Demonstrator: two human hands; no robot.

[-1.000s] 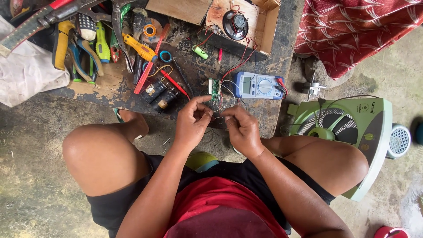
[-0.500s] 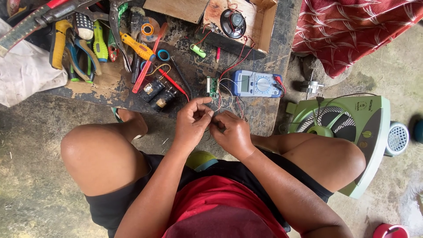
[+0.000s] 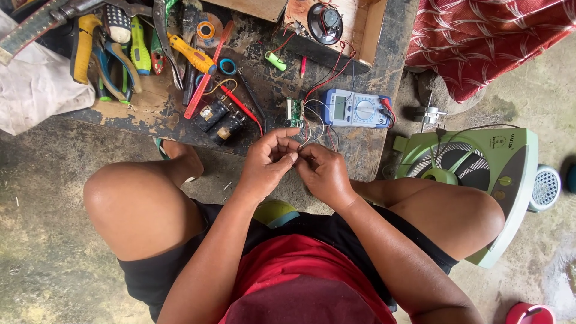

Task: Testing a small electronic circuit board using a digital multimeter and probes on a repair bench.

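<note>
Here, thin wires (image 3: 312,129) from the small green board (image 3: 294,111) are pinched between the closed fingers of the left hand (image 3: 268,162) and right hand (image 3: 322,171) at the table (image 3: 360,153) edge beside the meter (image 3: 354,109), apparently being twisted together; steady, fine fingertip work seems called for.

My left hand (image 3: 267,162) and right hand (image 3: 324,174) pinch thin wires (image 3: 312,129), but my fingertips cover the ends; too fine to tell what's joined. The red cup (image 3: 531,314) is cut off by the bottom edge, the white cloth (image 3: 30,90) by the left.
</note>
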